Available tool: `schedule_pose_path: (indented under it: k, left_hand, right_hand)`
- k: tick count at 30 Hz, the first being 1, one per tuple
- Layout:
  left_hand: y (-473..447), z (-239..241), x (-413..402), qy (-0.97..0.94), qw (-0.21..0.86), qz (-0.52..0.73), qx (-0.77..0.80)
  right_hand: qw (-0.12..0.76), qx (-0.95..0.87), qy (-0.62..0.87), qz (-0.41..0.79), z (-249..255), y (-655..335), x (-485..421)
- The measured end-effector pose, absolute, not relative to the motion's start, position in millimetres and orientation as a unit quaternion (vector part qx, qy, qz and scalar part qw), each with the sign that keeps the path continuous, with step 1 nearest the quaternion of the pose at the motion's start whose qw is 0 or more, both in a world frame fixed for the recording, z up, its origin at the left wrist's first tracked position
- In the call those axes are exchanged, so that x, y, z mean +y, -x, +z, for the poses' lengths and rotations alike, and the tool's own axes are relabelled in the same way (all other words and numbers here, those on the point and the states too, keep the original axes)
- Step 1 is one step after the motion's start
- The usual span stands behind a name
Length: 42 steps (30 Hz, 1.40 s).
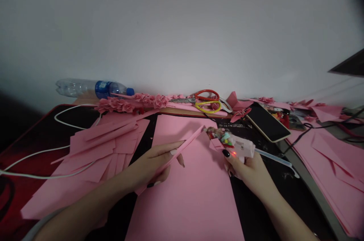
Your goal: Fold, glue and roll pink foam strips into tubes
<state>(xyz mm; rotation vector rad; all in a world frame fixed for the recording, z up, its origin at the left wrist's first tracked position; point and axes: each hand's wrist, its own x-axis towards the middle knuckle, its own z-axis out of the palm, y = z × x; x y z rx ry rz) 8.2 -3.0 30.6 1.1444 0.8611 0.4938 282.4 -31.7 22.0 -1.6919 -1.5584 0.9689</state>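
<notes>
My left hand (159, 163) is closed around a thin rolled tube of pink paper (191, 138), tilted up to the right. My right hand (244, 167) grips a small white hot glue gun (241, 146) with colourful decorations on its front part and a red light glowing near my thumb. A translucent glue stick (277, 159) sticks out of its back. The gun's nozzle is close to the upper end of the tube; whether they touch I cannot tell. A small folded piece of pink paper (216, 144) shows beside the gun. Beneath both hands lies a large pink sheet (193, 199).
Pink paper pieces (93, 154) pile up at left, crossed by a white cable (42, 176). Along the wall lie a plastic bottle (104, 88), pink paper flowers (160, 100) and scissors (209, 100). A phone (269, 121) and more pink sheets (327, 180) are at right.
</notes>
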Motion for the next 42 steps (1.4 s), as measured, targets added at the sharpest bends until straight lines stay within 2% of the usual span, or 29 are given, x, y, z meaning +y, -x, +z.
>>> schedule_pose_path:
  k: [7, 16, 21, 24, 31, 37, 42]
  left_hand:
    - [-10.2, 36.0, -4.5, -0.504, 0.73, 0.231, 0.399]
    - [-8.5, 30.3, -3.2, -0.51, 0.726, 0.225, 0.402]
    - [-8.3, 34.3, -3.0, -0.512, 0.721, 0.228, 0.408]
    - [-10.3, 37.7, -3.1, -0.495, 0.721, 0.247, 0.417]
    - [-9.7, 37.6, 0.4, -0.489, 0.716, 0.275, 0.416]
    - [-6.5, 31.0, 3.3, -0.508, 0.695, 0.275, 0.428]
    - [-4.9, 22.9, 2.7, -0.509, 0.691, 0.284, 0.426]
  right_hand:
    - [0.262, -0.66, 0.602, 0.366, 24.9, -281.0, -33.3]
    - [0.308, -0.599, 0.641, 0.369, 24.2, -277.6, -31.6]
    - [0.316, -0.622, 0.668, 0.259, 29.0, -281.4, -27.6]
    - [0.288, -0.642, 0.68, 0.205, 35.3, -288.4, -25.8]
    - [0.191, -0.744, 0.587, 0.255, 51.1, -293.6, -27.0]
    - [0.103, -0.74, 0.626, 0.223, 49.9, -305.5, -25.3]
    - [0.08, -0.732, 0.656, 0.168, 43.3, -331.0, -23.9]
